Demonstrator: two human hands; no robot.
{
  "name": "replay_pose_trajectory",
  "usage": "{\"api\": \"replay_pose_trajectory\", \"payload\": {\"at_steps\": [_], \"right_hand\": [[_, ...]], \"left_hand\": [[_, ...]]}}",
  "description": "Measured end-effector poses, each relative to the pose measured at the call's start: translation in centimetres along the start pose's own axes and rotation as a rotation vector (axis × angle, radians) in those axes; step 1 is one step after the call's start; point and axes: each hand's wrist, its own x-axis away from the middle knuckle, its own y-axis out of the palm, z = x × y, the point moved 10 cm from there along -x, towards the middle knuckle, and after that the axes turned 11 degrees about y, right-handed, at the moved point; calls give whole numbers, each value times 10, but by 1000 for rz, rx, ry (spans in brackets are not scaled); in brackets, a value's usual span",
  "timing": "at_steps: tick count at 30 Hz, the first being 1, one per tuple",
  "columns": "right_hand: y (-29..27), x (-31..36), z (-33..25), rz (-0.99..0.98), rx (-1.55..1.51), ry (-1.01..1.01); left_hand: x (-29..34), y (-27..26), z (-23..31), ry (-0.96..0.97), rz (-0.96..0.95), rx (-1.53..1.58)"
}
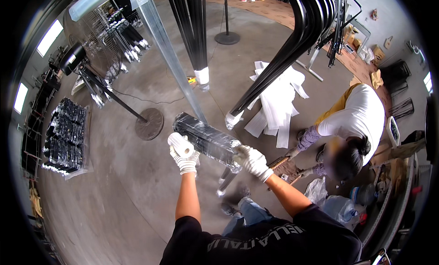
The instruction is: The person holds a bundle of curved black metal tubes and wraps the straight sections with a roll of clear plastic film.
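A black bundle (206, 137) wrapped in shiny clear film lies slantwise in front of me. My left hand (185, 162), in a white knitted glove, is closed round a white roll of stretch film (181, 145) beside the bundle's left part. The roll's open core end faces right. My gloved right hand (253, 162) grips the bundle's near right end, fingers curled over its edge. Below that end, short metal legs (222, 185) reach down to the floor; how they join the bundle is hidden.
Curved black tubes (279, 59) and straight black tubes (192, 31) stand ahead beside a grey metal post (169, 50). White foam sheets (276, 102) lie on the floor. A person (356, 118) bends at right, holding a brown tray (286, 170). A fan base (149, 124) stands left.
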Motion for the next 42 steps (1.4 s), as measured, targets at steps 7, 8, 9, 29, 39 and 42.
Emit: {"api": "replay_pose_trajectory", "payload": {"at_steps": [7, 8, 9, 29, 39, 42], "right_hand": [[5, -42, 16, 84, 147, 35], [9, -53, 19, 84, 142, 35], [12, -63, 15, 80, 134, 31], [-225, 23, -136, 482, -535, -518], [-245, -37, -107, 487, -880, -776], [-220, -82, -82, 427, -983, -613]], "left_hand": [[-13, -18, -4, -36, -21, 37], [-14, -17, -6, -38, -18, 45], [-15, -17, -6, -35, -13, 52], [70, 94, 98, -72, -612, 156], [221, 407, 117, 45, -1183, 154], [239, 463, 102, 85, -1288, 122]]}}
